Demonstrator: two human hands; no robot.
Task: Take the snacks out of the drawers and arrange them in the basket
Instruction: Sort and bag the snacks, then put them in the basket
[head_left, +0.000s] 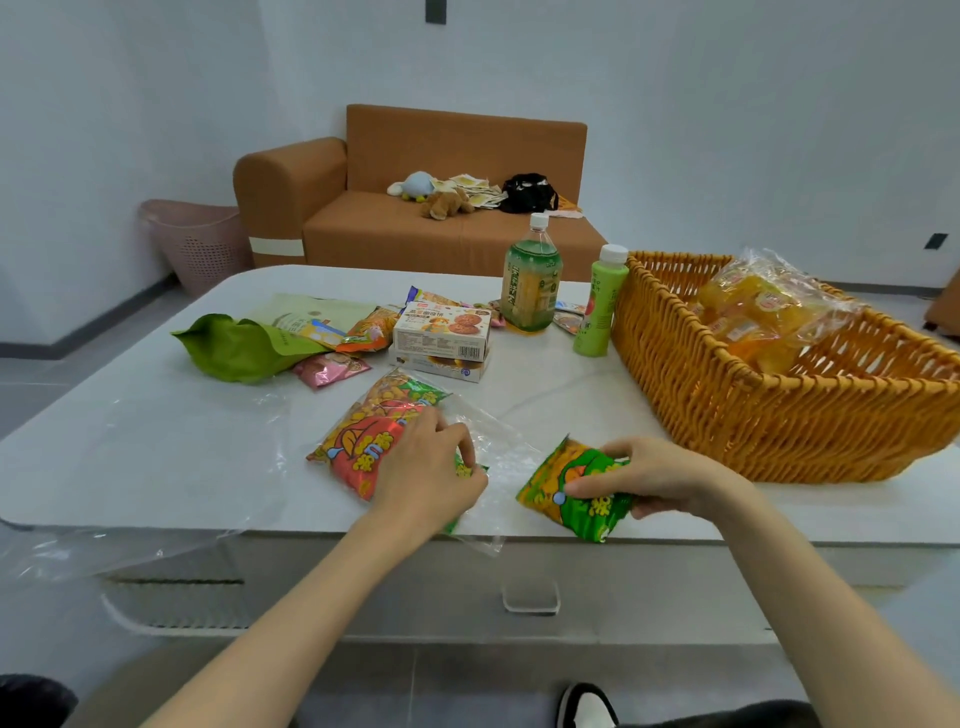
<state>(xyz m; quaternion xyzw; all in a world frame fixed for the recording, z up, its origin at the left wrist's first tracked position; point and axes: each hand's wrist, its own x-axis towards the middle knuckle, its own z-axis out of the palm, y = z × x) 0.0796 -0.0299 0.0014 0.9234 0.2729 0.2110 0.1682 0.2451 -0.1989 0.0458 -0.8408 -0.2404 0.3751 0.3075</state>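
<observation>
Fingers (587, 488) curled: right hand (660, 478) pinched a green packet (550, 480), left hand (431, 467) gripped a multipack (363, 441), bottom-centre on the white table (571, 400).

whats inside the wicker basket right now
A clear bag of small orange-yellow wrapped snacks lies in the basket, poking above the rim. The near wall hides the basket's floor and the bag's underside, so anything beneath it cannot be seen.

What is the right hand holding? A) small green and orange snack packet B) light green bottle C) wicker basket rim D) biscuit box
A: the right hand pinches the small green and orange snack packet at the near edge of the table; the left hand grips the clear bag of snack packets.
</observation>
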